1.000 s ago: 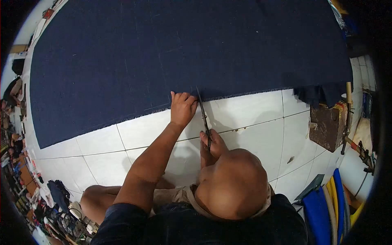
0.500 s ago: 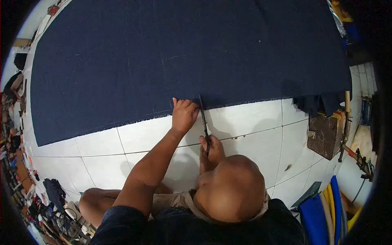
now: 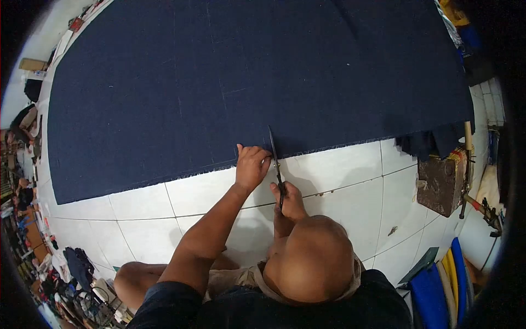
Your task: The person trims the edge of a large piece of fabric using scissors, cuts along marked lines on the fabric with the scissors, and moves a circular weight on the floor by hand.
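Observation:
A large dark navy fabric (image 3: 164, 82) with faint chalk lines lies spread over the white tiles, its frayed near edge facing me. My left hand (image 3: 253, 166) is at that edge, its fingers bent and gripping the cloth, with one finger sticking out to the left. My right hand (image 3: 293, 201) holds the handles of dark scissors (image 3: 275, 156), just right of the left hand. Their blades cross the fabric's edge and point away from me. How far apart the blades are is hard to make out.
On the right stands a brown box (image 3: 438, 183) with dark cloth scraps (image 3: 424, 145) hanging near it. Blue and yellow rolled sheets (image 3: 430, 285) stand at the lower right. Mixed clutter (image 3: 71, 290) lines the left side. My bent knee (image 3: 134, 277) is at lower left.
The whole view has shifted slightly, with the fabric's edge lower in it. The scissor blades now reach a little further over the cloth. My left hand stays at the edge.

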Demonstrator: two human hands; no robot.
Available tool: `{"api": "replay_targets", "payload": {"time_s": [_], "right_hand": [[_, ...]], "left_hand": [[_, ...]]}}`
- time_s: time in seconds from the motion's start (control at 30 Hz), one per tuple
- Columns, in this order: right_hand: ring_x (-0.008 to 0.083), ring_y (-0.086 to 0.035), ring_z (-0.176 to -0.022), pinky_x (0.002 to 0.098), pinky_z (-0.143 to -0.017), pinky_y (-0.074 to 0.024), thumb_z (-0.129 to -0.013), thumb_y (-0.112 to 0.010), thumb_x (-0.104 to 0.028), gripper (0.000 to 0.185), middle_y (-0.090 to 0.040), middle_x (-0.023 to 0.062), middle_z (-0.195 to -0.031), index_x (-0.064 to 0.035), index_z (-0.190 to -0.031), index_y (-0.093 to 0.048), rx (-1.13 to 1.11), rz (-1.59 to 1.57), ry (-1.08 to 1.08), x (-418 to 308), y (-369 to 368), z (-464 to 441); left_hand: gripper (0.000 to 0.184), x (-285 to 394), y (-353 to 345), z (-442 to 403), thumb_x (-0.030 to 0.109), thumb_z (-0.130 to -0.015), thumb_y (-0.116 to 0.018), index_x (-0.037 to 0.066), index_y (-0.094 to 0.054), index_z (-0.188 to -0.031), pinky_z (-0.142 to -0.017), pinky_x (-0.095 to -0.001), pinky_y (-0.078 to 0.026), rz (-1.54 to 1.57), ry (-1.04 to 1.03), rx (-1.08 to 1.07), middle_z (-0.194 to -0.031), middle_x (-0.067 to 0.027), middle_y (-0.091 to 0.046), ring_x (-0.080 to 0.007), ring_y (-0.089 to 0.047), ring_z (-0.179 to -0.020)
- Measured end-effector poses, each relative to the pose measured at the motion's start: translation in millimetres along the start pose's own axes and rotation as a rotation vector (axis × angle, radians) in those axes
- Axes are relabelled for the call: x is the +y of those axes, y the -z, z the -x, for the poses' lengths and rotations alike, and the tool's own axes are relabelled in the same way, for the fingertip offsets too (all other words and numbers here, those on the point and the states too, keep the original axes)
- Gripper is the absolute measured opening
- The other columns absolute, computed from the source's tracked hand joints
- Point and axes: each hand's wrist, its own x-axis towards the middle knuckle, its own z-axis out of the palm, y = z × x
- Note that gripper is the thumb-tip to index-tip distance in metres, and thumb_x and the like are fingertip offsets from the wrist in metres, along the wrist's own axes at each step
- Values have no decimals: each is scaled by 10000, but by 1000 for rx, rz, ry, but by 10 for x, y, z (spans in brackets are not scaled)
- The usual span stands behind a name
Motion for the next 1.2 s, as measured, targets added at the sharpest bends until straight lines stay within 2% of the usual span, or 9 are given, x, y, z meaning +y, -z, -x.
{"api": "replay_targets", "payload": {"time_s": [0.37, 0.5, 0.6, 0.67, 0.8, 1.0, 1.07, 1.17, 1.2], "right_hand": [[278, -599, -685, 413, -654, -454, -889, -593, -527, 564, -572, 133, -661, 16, -739, -559, -6, -16, 39, -108, -43, -374], [265, -594, -684, 412, -656, -455, -885, -585, -548, 583, -584, 135, -670, 17, -745, -565, -77, -96, -50, -110, -50, -371], [251, -605, -689, 411, -656, -459, -885, -582, -554, 588, -593, 131, -669, 16, -741, -565, -3, -26, 52, -36, -74, -397], [101, -457, -444, 275, -421, -383, -888, -618, -500, 482, -455, -18, -541, -67, -703, -514, 29, -77, 113, -48, -112, -438], [109, -469, -475, 268, -468, -419, -883, -599, -541, 510, -447, -27, -573, -74, -704, -497, 36, -150, 170, -72, -202, -763], [132, -493, -449, 295, -440, -422, -881, -603, -543, 538, -486, 13, -572, -41, -704, -525, 27, -102, 43, -376, -117, -601], [213, -594, -501, 346, -487, -470, -868, -586, -579, 593, -605, 124, -648, 11, -801, -606, 9, -76, 9, -468, -65, -562], [191, -558, -454, 337, -453, -442, -887, -583, -545, 554, -571, 95, -572, -14, -728, -586, -13, -131, 101, -483, -39, -541], [186, -547, -444, 338, -449, -435, -895, -576, -536, 551, -552, 82, -539, -20, -701, -579, -34, -137, 111, -470, -35, -577]], "left_hand": [[100, -49, 34, 19, 125, -818, -649, 99, -695, -903, -1075, -607, -245, 48, 4, -35, -901, -50, -634, -271, -579, -954], [119, -45, 65, 16, 118, -837, -629, 79, -692, -929, -1074, -593, -248, 86, 19, -66, -926, -68, -656, -290, -597, -955], [131, -47, 36, 36, 99, -834, -622, 62, -686, -943, -1070, -585, -256, 73, 18, -83, -927, -89, -661, -315, -605, -945], [137, -73, 39, 51, 95, -830, -619, 62, -686, -946, -1071, -594, -252, 56, 4, -79, -931, -100, -661, -326, -605, -948], [134, -85, 51, 42, 103, -802, -631, 55, -679, -917, -1084, -622, -222, 12, 33, -134, -901, -147, -645, -359, -598, -944], [148, -175, -38, 73, 123, -807, -639, 16, -642, -910, -1068, -621, -245, 49, 12, -99, -852, -154, -612, -365, -579, -905], [104, -132, -4, 62, 116, -828, -596, 22, -631, -856, -1049, -638, -269, 3, -23, -115, -840, -137, -592, -344, -570, -933], [115, -150, -20, 113, 118, -812, -608, 26, -624, -878, -1053, -633, -271, -47, -137, -33, -904, -123, -573, -336, -547, -986], [240, -190, 17, 141, 150, -788, -634, 29, -612, -994, -1059, -622, -273, -165, -162, -168, -1000, -115, -542, -321, -517, -1051]]}}
